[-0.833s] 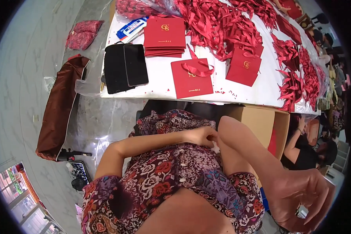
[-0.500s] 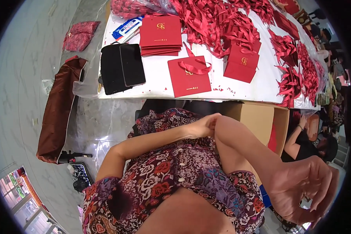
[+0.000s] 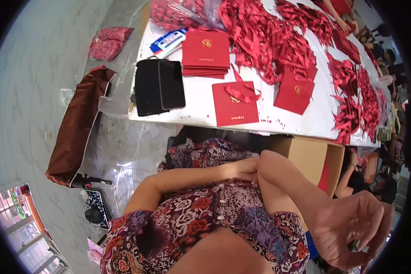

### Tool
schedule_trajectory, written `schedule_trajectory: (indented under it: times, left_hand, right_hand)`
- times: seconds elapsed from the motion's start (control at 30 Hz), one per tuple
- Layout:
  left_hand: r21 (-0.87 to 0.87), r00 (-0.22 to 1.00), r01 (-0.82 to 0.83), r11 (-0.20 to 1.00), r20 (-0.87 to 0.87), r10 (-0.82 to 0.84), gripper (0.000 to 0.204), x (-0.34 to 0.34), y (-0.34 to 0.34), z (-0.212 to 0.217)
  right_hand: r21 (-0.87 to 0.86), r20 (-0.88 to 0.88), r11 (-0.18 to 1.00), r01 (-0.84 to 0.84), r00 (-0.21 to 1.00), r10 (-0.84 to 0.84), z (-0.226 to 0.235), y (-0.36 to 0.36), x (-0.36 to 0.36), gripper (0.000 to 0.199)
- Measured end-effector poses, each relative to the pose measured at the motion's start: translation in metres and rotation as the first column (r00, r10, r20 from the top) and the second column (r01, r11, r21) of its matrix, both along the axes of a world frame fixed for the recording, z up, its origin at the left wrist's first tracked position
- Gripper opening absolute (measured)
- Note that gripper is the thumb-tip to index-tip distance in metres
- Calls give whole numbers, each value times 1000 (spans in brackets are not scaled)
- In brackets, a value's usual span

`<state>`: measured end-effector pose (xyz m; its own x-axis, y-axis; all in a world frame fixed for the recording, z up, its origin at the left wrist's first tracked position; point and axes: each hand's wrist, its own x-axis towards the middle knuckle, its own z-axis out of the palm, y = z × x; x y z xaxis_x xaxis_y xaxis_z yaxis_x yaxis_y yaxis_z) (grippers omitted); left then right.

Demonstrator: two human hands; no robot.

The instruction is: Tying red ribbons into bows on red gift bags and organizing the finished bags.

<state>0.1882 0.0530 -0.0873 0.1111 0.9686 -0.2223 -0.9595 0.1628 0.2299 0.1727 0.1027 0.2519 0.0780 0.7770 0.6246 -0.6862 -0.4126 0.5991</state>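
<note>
My left hand lies across my front, its fingers curled against the elbow of my raised right arm. Held up at the right, my right hand shows its palm, the fingers loosely bent and apart from the thumb, with nothing visible in it. Beyond my hands, on the table, lies a flat red gift bag with a red ribbon handle. Farther back stands a stack of red paper bags. To the right is another red bag with ribbons at its top. Neither hand touches these.
On the white-topped table, a black flat case lies left, by a blue-and-white packet. Red ribbons are heaped behind. An open cardboard box stands below the right edge. A brown cover lies left. People sit at far right.
The view has shifted, so the table and its things sit lower and farther right. My arms keep nearly the same pose, left hand at the right elbow.
</note>
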Motion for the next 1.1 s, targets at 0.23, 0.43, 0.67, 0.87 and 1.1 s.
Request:
schedule_trajectory:
  times: [0.23, 0.43, 0.67, 0.87, 1.1]
  left_hand:
    - [53, 988, -153, 987, 15, 152, 27, -20, 4, -20]
    - [-193, 985, 93, 977, -126, -119, 25, -16, -19, 49]
    - [287, 990, -136, 948, 62, 123, 37, -29, 14, -16]
    - [37, 979, 40, 999, -201, -32, 34, -23, -13, 0]
    - [85, 988, -62, 995, -134, 73, 31, -49, 3, -16]
  right_hand:
    - [39, 479, 881, 471, 765, -430, -18, 22, 22, 14]
    - [66, 484, 858, 510, 735, -474, -17, 19, 12, 16]
    - [72, 492, 892, 446, 762, -421, -15, 12, 16, 16]
    - [32, 451, 896, 443, 793, -409, -13, 13, 7, 17]
    - [182, 528, 939, 291, 777, -343, -9, -8, -7, 19]
